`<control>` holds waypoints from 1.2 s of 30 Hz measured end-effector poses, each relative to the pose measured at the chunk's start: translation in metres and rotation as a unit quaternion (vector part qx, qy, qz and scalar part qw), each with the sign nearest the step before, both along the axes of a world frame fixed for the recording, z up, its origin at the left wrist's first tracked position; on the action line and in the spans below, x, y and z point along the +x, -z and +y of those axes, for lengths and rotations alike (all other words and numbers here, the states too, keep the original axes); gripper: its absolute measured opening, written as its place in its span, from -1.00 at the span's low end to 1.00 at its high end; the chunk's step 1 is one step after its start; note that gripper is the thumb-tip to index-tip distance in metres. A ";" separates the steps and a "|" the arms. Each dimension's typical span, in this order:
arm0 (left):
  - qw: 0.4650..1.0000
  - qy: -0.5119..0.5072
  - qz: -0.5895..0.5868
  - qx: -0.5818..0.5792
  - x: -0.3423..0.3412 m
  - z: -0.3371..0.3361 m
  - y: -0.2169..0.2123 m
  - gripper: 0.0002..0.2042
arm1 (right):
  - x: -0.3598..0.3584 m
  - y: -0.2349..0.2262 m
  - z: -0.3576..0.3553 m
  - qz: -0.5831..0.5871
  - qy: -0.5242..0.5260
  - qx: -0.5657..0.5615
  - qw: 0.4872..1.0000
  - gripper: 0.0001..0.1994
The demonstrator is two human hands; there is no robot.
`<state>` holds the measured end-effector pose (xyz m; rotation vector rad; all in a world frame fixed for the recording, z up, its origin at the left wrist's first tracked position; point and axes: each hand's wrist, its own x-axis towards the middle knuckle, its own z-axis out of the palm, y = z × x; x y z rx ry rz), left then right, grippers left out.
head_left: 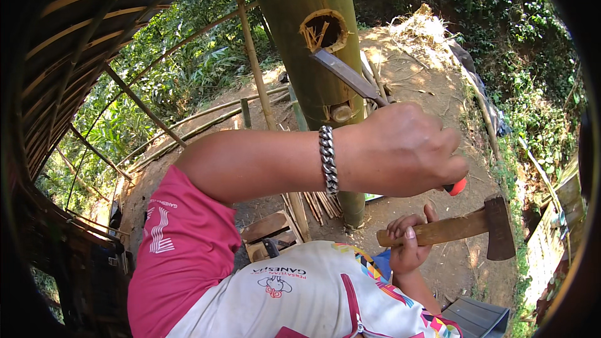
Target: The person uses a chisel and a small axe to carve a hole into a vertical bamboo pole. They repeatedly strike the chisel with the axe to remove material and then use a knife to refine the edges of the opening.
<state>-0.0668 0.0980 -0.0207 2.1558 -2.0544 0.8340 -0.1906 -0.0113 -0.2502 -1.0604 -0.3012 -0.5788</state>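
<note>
One hand, my left point(407, 150), clenches the stiff-looking, flat grey steel chisel point(349, 76) at the round hole point(332, 29) in the thick green bamboo post point(305, 87); my right hand point(410, 243) grips the wooden-handled, dark-bladed hatchet point(460, 228), probably head-heavy, best held low.

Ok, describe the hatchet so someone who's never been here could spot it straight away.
Start at the thick green bamboo column at top centre, then go down and right to the person's right hand. It grips the hatchet by the handle, head toward the picture's right. Unlike the chisel in the left hand with its red-ended handle, the hatchet has a wooden handle and broad dark head.
</note>
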 end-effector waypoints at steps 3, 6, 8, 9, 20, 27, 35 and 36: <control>1.000 0.009 -0.002 -0.025 0.001 -0.003 -0.003 -0.87 | 0.001 -0.004 0.001 -0.014 -0.010 0.018 1.000 -0.39; 0.999 -0.003 0.002 -0.037 0.001 -0.006 -0.004 -0.86 | 0.000 -0.009 -0.001 -0.037 -0.012 0.037 0.999 -0.40; 0.999 -0.019 -0.007 -0.048 0.004 -0.008 0.000 -0.84 | -0.002 -0.020 -0.001 -0.051 0.002 0.040 0.998 -0.40; 0.999 -0.028 -0.010 -0.046 0.005 -0.008 0.001 -0.84 | -0.003 -0.027 -0.001 -0.061 0.026 0.040 0.997 -0.40; 0.994 -0.063 -0.078 -0.044 0.005 -0.010 0.007 -0.82 | 0.004 -0.019 0.021 -0.076 0.029 0.107 0.991 -0.56; 0.995 -0.068 -0.077 -0.010 0.007 -0.010 0.008 -0.82 | 0.006 -0.016 0.019 -0.035 -0.036 0.124 0.991 -0.70; 0.991 -0.091 -0.084 0.045 0.018 -0.005 0.022 -0.82 | 0.009 0.001 0.029 0.003 -0.082 0.155 0.984 -0.78; 0.992 -0.087 -0.084 0.036 0.018 -0.006 0.022 -0.82 | 0.010 -0.004 0.031 -0.028 -0.045 0.219 0.974 -0.77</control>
